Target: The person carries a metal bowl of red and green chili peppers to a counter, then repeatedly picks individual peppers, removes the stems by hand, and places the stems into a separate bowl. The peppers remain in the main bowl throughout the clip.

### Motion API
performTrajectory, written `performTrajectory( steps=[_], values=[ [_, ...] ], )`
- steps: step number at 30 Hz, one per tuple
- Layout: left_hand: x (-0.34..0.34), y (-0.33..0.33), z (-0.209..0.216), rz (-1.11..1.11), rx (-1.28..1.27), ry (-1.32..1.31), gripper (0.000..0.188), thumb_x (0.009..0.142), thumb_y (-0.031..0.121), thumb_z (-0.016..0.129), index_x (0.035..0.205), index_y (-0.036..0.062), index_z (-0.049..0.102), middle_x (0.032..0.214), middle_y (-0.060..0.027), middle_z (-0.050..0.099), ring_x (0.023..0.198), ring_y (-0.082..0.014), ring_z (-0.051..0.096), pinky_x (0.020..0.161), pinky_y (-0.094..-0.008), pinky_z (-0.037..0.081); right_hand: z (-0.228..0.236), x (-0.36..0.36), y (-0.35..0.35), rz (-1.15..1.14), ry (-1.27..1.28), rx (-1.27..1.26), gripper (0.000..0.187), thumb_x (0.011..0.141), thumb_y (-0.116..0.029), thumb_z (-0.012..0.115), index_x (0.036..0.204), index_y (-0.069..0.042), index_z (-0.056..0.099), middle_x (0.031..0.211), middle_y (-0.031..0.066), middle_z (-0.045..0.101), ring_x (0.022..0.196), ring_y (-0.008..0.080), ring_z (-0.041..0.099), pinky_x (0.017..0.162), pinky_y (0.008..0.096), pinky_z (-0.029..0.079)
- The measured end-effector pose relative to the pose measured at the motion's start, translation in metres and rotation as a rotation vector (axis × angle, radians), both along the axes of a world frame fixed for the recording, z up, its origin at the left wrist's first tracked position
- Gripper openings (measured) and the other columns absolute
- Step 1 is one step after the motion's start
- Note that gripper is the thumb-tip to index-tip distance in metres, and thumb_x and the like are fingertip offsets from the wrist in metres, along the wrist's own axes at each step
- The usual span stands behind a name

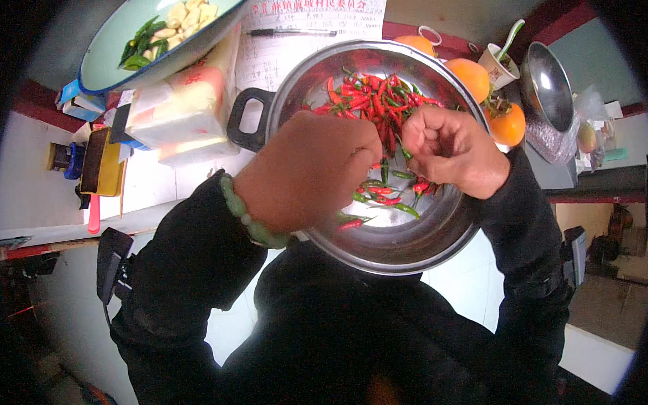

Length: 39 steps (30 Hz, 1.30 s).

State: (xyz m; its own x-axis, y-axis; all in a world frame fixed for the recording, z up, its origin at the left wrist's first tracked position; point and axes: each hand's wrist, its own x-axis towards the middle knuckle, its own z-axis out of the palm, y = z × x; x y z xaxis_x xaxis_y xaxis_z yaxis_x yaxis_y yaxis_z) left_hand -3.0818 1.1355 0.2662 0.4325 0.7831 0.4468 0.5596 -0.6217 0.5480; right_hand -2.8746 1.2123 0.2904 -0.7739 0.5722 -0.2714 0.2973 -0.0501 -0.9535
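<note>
A wide metal pot (440,245) with a black side handle (252,119) holds red chillies (385,100), heaped at its far side. Closer to me, several red and green chillies (391,193) lie scattered on its bottom. My left hand (308,167), with a green bead bracelet (242,212) at the wrist, is closed over the pot's left half; its fingertips are hidden behind the hand. Across from it, my right hand (458,151) is curled in a pinch, and a bit of green shows beside its fingertips. What either hand holds, if anything, I cannot make out.
An enamel basin (190,53) with garlic cloves and green peppers rests tilted on wrapped packages (185,114) at the far left. Behind the pot lie a written sheet (262,62) and a pen (289,33). Persimmons (507,125), a cup (494,64) and a metal bowl (548,87) stand right.
</note>
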Motion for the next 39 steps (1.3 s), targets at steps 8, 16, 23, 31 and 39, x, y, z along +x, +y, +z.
performTrajectory(
  steps=[8, 16, 23, 31, 39],
  values=[
    [0.016, -0.001, 0.01, 0.046, -0.822, -0.641, 0.018, 0.083, 0.015, 0.052, 0.081, 0.0001, 0.06, 0.062, -0.0051, 0.058, 0.049, -0.0113, 0.051, 0.046, -0.0256, 0.039, 0.006, 0.008, -0.013, -0.134, 0.264, -0.112, 0.016, 0.081, -0.004, 0.064, 0.093, -0.001, 0.055, 0.084, 0.0048, 0.058, 0.062, 0.0068, 0.054, 0.058, 0.0187, 0.045],
    [0.024, -0.002, 0.016, -0.009, -1.017, -0.778, 0.022, 0.082, 0.023, 0.057, 0.079, 0.0014, 0.062, 0.056, -0.0009, 0.054, 0.046, -0.004, 0.043, 0.042, -0.0201, 0.032, 0.004, 0.009, -0.023, -0.13, 0.338, 0.003, 0.015, 0.082, 0.002, 0.061, 0.097, -0.002, 0.058, 0.082, 0.0024, 0.063, 0.073, 0.0073, 0.059, 0.067, 0.0198, 0.046],
    [0.029, -0.004, 0.018, 0.117, -0.9, -0.602, 0.026, 0.08, 0.024, 0.06, 0.069, 0.0014, 0.063, 0.059, -0.0016, 0.059, 0.054, -0.0074, 0.052, 0.051, -0.0238, 0.041, 0.015, 0.015, -0.027, -0.094, 0.062, 0.608, 0.005, 0.078, 0.001, 0.061, 0.083, -0.001, 0.062, 0.07, 0.006, 0.059, 0.06, 0.0122, 0.056, 0.056, 0.0255, 0.044],
    [0.032, -0.004, 0.012, 0.141, -0.771, -0.408, 0.023, 0.08, 0.023, 0.06, 0.072, 0.0011, 0.063, 0.063, -0.0058, 0.062, 0.058, -0.0102, 0.056, 0.056, -0.0266, 0.044, 0.011, 0.018, -0.031, -0.034, -0.013, 0.915, 0.005, 0.074, 0.002, 0.059, 0.079, 0.001, 0.06, 0.067, 0.0092, 0.056, 0.058, 0.0173, 0.056, 0.052, 0.0275, 0.044],
    [0.039, -0.013, 0.036, 0.065, -1.013, -0.571, 0.012, 0.084, 0.014, 0.061, 0.081, 0.0031, 0.06, 0.061, 0.0007, 0.053, 0.053, -0.0047, 0.048, 0.047, -0.0191, 0.036, 0.017, 0.036, -0.028, -0.079, 0.263, -0.177, 0.006, 0.079, 0.0, 0.057, 0.084, 0.003, 0.06, 0.069, 0.006, 0.061, 0.058, 0.0082, 0.057, 0.053, 0.0236, 0.045]
  ],
)
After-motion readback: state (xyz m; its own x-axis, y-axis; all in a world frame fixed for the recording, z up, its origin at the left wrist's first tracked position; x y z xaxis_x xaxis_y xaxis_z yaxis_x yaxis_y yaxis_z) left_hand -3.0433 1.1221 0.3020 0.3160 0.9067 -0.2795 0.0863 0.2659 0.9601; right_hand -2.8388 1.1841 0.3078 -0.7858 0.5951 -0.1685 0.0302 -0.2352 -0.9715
